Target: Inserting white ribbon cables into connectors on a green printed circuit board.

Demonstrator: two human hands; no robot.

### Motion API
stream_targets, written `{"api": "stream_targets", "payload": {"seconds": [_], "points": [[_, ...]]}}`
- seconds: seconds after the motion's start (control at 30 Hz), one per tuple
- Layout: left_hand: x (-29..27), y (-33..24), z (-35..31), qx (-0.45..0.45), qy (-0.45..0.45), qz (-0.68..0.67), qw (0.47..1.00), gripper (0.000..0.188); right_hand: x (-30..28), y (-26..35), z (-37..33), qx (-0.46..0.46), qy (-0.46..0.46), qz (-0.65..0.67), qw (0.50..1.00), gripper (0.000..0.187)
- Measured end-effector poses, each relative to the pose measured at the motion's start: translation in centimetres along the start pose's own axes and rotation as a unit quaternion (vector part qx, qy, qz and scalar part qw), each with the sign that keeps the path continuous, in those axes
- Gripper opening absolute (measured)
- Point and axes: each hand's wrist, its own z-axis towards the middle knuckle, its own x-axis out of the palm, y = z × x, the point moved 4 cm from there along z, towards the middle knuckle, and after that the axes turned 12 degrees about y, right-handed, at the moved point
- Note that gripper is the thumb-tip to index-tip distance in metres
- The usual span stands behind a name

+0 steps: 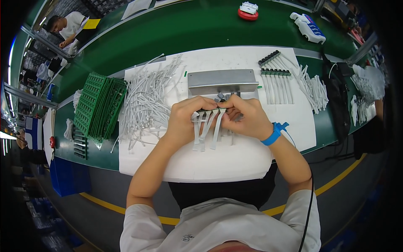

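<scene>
Inspecting from the head view, I record both my hands working together above the white sheet (247, 166), just in front of an angled metal fixture (222, 78); my left hand (187, 112) is drawn in narrow, pinching a thin circuit strip (206, 112) toward its left end; my right hand (248, 118) is likewise narrow, thumb and forefinger closed together at the strip's right end, though the exact contact under the fingertips is hidden; the strip lies between the two hands, roughly crosswise to me, with several flat white ribbon cables (217, 131) hanging from it toward my body; a blue wrist strap (275, 134) encircles my right wrist.

Left of my hands, a loose heap of white cables (147, 94) covers the sheet; beyond it, on the green bench (201, 31), a stack of green circuit panels (98, 105) leans at a tilt, with dark strips (79, 144) beside its near end; to the right of the fixture, two strips with black connectors (275, 72) lie with their cables spread; a bundle of white cables (314, 90) lies near them, partly over the sheet's edge; at the far side of the bench rest a round red item (247, 16) bearing a white part, and a white-and-blue device (310, 29); a co-worker (72, 24) sits at the upper left.
</scene>
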Motion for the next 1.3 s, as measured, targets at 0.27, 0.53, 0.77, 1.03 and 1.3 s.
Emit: {"api": "stream_targets", "payload": {"seconds": [0.27,0.53,0.77,1.03,1.3], "points": [[0.5,0.5,-0.7,-0.046,-0.016,-0.001,0.999,0.026,0.3,0.3,-0.3,0.004,-0.046,-0.050,0.998,0.017],[-0.8,1.4,-0.6,-0.111,-0.101,-0.019,0.989,0.023,-3.3,0.1,0.1,-0.017,-0.114,-0.114,0.987,0.015],[-1.3,2.1,-0.5,-0.114,-0.130,-0.079,0.982,0.027,-4.3,-1.1,0.6,0.006,-0.068,-0.102,0.992,0.022],[-0.4,1.3,-0.4,-0.132,-0.120,-0.156,0.972,0.029,-2.5,-1.2,0.7,-0.036,-0.005,-0.184,0.982,0.026],[1.1,1.7,-0.9,-0.111,-0.027,-0.144,0.983,0.026,-0.9,-0.3,0.6,0.044,0.057,-0.018,0.997,0.040]]}}
